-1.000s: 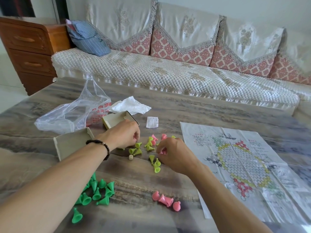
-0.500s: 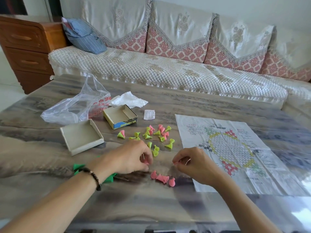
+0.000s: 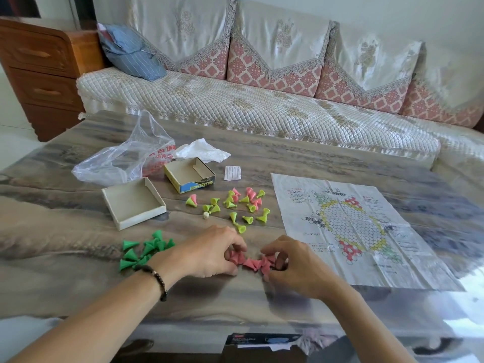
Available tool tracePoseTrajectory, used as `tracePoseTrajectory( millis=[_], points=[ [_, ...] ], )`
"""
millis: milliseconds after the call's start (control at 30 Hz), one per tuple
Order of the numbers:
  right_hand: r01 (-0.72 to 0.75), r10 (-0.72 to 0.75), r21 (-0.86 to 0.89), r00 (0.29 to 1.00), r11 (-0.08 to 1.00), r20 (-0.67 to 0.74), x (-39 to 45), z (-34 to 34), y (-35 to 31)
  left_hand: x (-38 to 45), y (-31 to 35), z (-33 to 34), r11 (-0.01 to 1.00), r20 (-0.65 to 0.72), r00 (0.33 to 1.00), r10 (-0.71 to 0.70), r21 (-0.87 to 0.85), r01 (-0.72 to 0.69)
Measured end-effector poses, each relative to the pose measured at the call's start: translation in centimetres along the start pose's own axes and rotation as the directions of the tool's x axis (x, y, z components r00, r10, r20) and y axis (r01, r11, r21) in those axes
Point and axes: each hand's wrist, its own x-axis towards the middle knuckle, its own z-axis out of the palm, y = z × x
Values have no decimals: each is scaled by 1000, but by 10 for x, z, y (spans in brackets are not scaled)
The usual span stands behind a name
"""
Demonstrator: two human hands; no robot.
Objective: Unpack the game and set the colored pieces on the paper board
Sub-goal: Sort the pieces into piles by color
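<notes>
Now both hands meet over a small heap of pink pieces near the table's front edge: the left hand pinches pieces at the heap's 9 o'clock side, the right hand curls its fingers on those at 3 o'clock. Green pieces lie at 9 o'clock of the left hand, yellow-green pieces at 12 o'clock, and the paper board flat at 2 o'clock.

Table: paper board, boxes, pieces, bag.
</notes>
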Motion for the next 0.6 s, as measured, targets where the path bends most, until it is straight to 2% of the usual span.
tracePoseTrajectory(
  millis=[233,600],
  points=[
    [-6,9,40,998,999,-60,5,11,-4,-1,3,6,1000,-63,998,21,-7,-22],
    [19,-18,9,999,1000,-45,4,7,-1,-1,0,3,999,-6,1000,16,45,-16]
  ],
)
